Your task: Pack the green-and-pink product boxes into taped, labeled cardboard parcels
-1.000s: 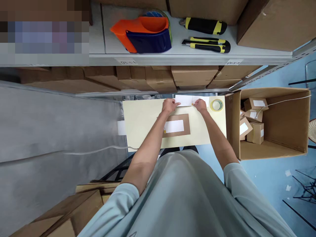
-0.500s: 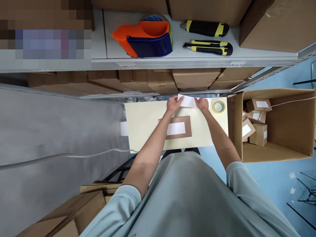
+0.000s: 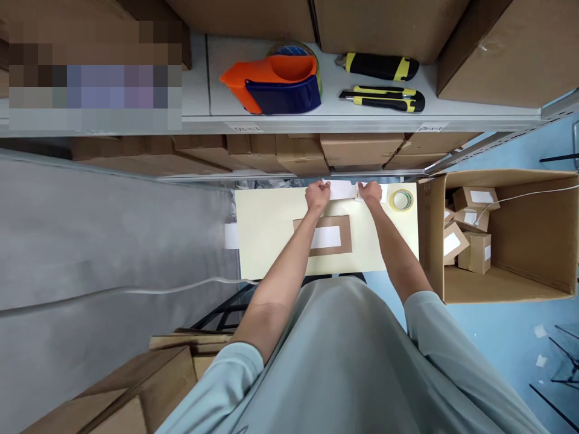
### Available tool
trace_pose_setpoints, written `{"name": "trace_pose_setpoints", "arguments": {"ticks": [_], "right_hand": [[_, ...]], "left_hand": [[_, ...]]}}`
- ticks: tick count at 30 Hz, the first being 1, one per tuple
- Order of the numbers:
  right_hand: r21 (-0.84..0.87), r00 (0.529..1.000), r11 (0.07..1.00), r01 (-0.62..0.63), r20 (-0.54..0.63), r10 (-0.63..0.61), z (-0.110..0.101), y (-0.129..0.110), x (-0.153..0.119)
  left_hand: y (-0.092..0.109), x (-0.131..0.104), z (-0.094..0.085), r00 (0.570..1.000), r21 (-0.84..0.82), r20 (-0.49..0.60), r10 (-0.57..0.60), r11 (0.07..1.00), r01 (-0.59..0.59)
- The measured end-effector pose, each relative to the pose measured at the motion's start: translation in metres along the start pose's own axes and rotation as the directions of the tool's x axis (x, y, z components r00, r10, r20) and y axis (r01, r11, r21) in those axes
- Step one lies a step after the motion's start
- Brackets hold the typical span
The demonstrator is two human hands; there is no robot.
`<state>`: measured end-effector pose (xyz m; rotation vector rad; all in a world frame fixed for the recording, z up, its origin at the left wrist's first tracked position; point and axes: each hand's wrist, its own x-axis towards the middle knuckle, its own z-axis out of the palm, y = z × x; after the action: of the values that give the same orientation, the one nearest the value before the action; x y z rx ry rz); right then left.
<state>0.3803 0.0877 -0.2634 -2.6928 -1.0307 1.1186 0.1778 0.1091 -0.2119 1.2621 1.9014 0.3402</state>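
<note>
At the far side of the cream tabletop (image 3: 266, 241), my left hand (image 3: 317, 195) is closed on the left end of a white paper label (image 3: 342, 190). My right hand (image 3: 371, 192) pinches a second white label piece (image 3: 384, 191), part of it hidden under the fingers. A narrow gap shows between the two papers. Nearer to me lies a flat brown cardboard box (image 3: 345, 234) with a white label (image 3: 326, 237) on top; my left forearm covers its left part. Right of my right hand sits a roll of tape (image 3: 401, 200).
A large open carton (image 3: 529, 241) holding several small labelled boxes stands right of the table. On the shelf above lie an orange and blue tape dispenser (image 3: 283, 84) and two utility knives (image 3: 382, 66). A white cable (image 3: 158, 292) runs in from the left. Cardboard (image 3: 167, 386) is stacked at lower left.
My left hand has turned into a tighter fist on the label. The white papers, joined before, now show a gap between them. The camera view has shifted slightly.
</note>
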Motion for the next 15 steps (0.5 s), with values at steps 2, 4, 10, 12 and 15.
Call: {"name": "trace_pose_setpoints", "arguments": {"ticks": [2,4,10,12,15], "right_hand": [[0.008,1.0,1.0,0.008,-0.007,-0.008,-0.001,-0.002,-0.003],[0.021,1.0,1.0,0.022,-0.008,-0.022,-0.004,-0.003,-0.008],[0.109,0.993,0.988,0.109,0.028,-0.112,-0.018,-0.002,-0.039],[0.155,0.987,0.975,0.157,0.018,-0.162,-0.021,0.004,-0.062],[0.434,0.968,0.88,0.192,0.064,-0.243,-0.019,0.02,-0.116]], "left_hand": [[-0.001,-0.003,-0.011,1.0,-0.07,-0.023,0.009,0.997,-0.01],[-0.005,-0.012,-0.024,1.0,-0.193,0.0,0.02,0.981,-0.02],[-0.029,-0.081,-0.062,0.991,-0.574,0.132,0.01,0.816,0.068],[-0.043,-0.109,-0.074,0.986,-0.627,0.168,-0.004,0.771,0.11],[-0.067,-0.146,-0.09,0.978,-0.668,0.206,-0.03,0.726,0.163]]}}
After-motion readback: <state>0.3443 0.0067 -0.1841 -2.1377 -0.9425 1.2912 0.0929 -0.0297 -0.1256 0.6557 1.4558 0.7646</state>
